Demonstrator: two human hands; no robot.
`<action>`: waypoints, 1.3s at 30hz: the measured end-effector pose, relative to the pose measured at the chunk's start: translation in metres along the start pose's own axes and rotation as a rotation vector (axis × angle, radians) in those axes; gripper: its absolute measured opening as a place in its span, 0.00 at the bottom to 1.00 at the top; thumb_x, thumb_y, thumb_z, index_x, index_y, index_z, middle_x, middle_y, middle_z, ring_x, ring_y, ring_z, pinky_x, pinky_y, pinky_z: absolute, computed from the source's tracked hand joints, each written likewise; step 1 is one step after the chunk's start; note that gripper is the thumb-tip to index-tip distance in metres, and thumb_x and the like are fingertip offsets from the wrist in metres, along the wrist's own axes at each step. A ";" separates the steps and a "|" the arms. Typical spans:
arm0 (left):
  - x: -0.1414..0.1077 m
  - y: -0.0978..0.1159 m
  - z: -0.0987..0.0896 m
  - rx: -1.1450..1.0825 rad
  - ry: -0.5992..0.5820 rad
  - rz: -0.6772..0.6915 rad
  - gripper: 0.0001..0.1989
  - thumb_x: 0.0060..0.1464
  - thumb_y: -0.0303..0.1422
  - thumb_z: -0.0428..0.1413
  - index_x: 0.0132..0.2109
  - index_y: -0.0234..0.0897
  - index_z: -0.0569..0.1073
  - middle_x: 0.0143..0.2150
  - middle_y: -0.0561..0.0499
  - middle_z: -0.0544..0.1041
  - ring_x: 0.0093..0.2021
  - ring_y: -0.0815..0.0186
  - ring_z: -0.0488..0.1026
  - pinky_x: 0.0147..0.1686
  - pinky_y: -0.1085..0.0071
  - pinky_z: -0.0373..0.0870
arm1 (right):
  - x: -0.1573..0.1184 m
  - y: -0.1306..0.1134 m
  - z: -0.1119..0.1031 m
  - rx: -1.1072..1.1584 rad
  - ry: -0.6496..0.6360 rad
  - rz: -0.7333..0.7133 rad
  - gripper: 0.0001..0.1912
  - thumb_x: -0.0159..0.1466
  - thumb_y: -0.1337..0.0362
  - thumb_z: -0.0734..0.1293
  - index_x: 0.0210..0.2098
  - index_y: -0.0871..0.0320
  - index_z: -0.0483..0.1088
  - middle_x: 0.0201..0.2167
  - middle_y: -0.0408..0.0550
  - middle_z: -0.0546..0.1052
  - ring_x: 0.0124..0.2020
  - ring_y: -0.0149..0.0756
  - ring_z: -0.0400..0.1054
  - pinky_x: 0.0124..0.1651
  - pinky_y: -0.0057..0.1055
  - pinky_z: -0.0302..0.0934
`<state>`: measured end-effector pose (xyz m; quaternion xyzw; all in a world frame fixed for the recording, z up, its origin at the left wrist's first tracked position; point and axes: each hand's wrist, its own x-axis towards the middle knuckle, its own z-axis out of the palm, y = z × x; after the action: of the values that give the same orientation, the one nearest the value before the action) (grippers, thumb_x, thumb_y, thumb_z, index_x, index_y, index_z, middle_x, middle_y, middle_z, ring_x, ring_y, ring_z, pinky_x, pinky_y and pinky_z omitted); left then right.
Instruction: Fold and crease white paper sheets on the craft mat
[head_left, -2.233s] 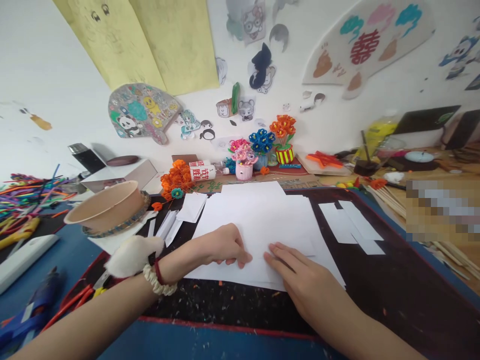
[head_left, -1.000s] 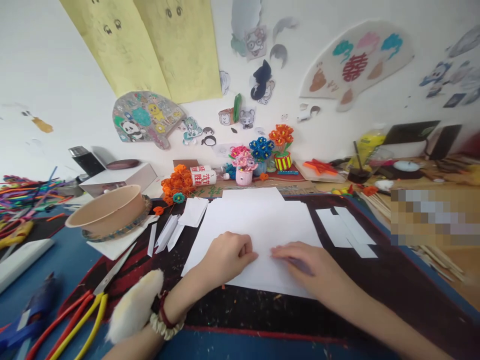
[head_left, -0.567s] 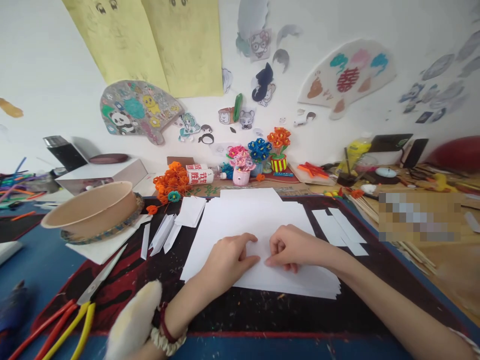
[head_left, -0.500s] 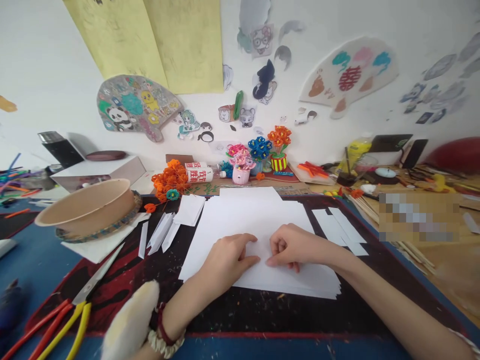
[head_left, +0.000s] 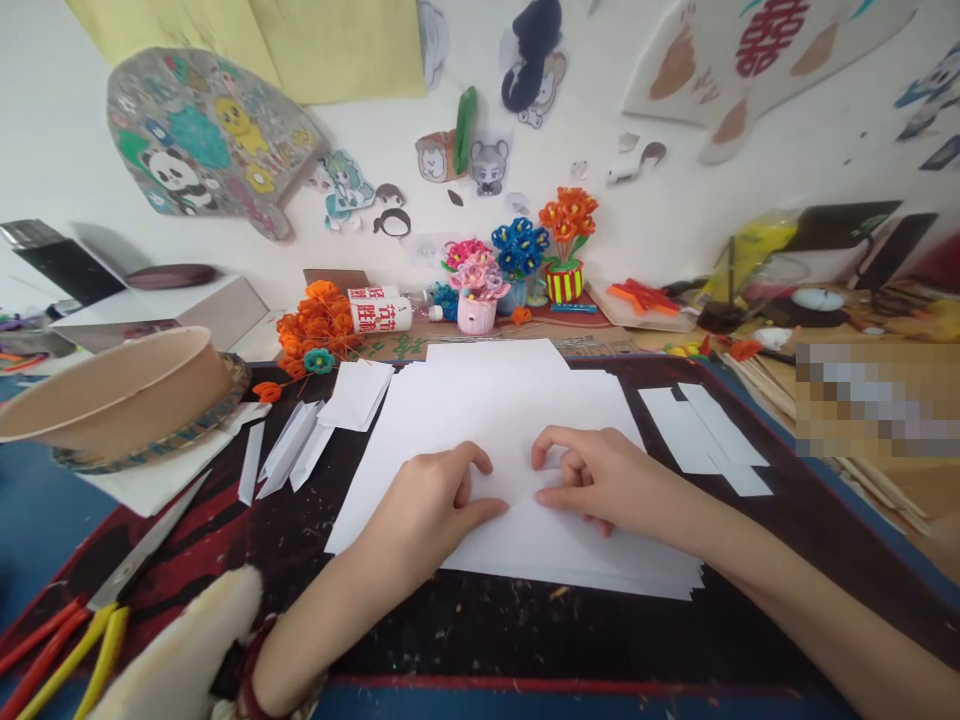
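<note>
A stack of white paper (head_left: 480,400) lies on the dark mat in front of me. My left hand (head_left: 450,495) is over its left half, thumb and forefinger apart and curved, with nothing visible between them. Over the right half is my right hand (head_left: 589,475), its forefinger and thumb also parted in a curve and its other fingers curled; no object shows in it. The fingertips of the two hands point at each other with a gap between. Folded white paper strips (head_left: 292,445) lie left of the stack, and flat white strips (head_left: 705,435) lie to its right.
Scissors (head_left: 142,550) with red and yellow handles lie at the left, below a tan round container (head_left: 127,385). Pots of handmade flowers (head_left: 480,315) and a bottle (head_left: 382,312) stand or lie along the wall. Thin sticks (head_left: 877,490) are at the right.
The view has tilted down and come closer. The thumb and forefinger of my right hand have spread apart, and those of my left hand are slightly wider.
</note>
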<state>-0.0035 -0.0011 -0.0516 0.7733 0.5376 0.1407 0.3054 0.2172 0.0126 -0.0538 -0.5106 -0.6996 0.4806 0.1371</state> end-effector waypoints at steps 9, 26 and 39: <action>0.001 -0.010 -0.016 0.098 0.018 0.054 0.08 0.52 0.35 0.60 0.39 0.38 0.73 0.23 0.59 0.65 0.24 0.72 0.62 0.27 0.75 0.57 | -0.002 0.000 -0.002 0.001 -0.004 0.029 0.08 0.57 0.64 0.67 0.36 0.55 0.66 0.15 0.32 0.64 0.11 0.24 0.59 0.18 0.23 0.54; -0.002 -0.009 -0.026 0.046 -0.102 0.026 0.17 0.46 0.36 0.65 0.42 0.39 0.71 0.33 0.58 0.71 0.27 0.72 0.64 0.28 0.74 0.60 | -0.001 0.000 -0.002 -0.058 -0.007 0.042 0.08 0.58 0.62 0.67 0.36 0.54 0.65 0.14 0.31 0.63 0.11 0.24 0.60 0.18 0.22 0.54; -0.004 -0.012 -0.027 0.041 -0.111 0.042 0.13 0.49 0.35 0.62 0.42 0.39 0.70 0.33 0.58 0.71 0.28 0.73 0.65 0.28 0.74 0.61 | 0.000 0.002 -0.002 -0.067 -0.011 0.048 0.08 0.58 0.62 0.67 0.37 0.53 0.65 0.14 0.31 0.63 0.12 0.24 0.60 0.18 0.23 0.55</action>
<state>-0.0284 0.0063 -0.0377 0.7971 0.5063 0.0926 0.3158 0.2199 0.0134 -0.0541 -0.5288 -0.7036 0.4629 0.1047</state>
